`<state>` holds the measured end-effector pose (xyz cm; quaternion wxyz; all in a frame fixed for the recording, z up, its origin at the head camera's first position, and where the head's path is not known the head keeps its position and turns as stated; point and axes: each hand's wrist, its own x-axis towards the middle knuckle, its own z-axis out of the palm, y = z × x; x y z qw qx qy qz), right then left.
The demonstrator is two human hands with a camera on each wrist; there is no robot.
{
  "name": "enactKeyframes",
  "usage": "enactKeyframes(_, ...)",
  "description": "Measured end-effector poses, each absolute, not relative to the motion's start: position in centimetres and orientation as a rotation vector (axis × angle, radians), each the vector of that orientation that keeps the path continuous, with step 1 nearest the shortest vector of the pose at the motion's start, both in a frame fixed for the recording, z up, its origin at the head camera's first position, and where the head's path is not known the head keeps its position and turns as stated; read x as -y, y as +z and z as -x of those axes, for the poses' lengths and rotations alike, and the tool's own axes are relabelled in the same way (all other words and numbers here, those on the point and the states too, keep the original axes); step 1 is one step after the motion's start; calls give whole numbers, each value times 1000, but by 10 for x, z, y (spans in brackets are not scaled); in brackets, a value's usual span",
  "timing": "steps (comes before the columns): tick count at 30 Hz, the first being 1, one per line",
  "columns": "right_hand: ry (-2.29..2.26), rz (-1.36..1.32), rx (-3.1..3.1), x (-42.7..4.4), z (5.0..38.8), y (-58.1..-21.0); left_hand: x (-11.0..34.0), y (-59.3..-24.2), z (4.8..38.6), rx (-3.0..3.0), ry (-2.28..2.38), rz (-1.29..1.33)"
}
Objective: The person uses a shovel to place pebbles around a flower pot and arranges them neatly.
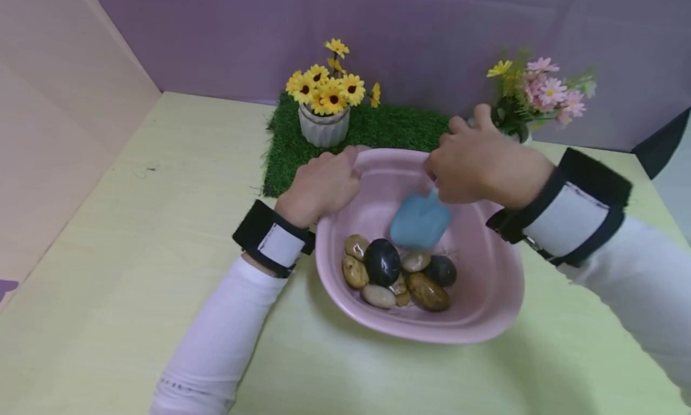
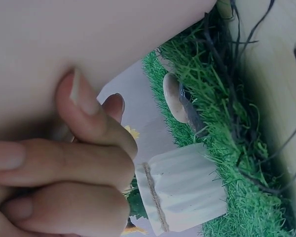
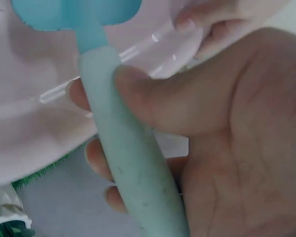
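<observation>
Scoop (image 1: 420, 222) looks light, stiff — best held by its handle (image 3: 130, 153), which right fingers (image 3: 97, 160) wrap; left fingers (image 2: 64, 163) grip the basin rim (image 1: 410, 332).

No lettering (or numbering) can be read.

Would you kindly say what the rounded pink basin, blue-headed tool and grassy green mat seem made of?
The pink basin looks like glossy plastic, given bright highlights. The blue-headed tool may be plastic or silicone; its matte handle shows no wood grain. The green mat resembles matte artificial turf with separate blades.
</observation>
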<state>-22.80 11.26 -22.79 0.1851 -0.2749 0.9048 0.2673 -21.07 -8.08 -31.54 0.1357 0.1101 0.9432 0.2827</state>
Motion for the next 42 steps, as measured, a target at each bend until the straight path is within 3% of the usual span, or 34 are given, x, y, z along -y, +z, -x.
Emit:
enactKeyframes(14,926,1154,-2627,-109,219,-247,81,-316,211,-2739,819,-322)
enactKeyframes(36,654,1077,-2596,-116,228,-254,82,-316,210,-2710,850,-302)
enactKeyframes(42,603,1181,-2588,-127,231,-254,81,-316,211,-2710,849,-305)
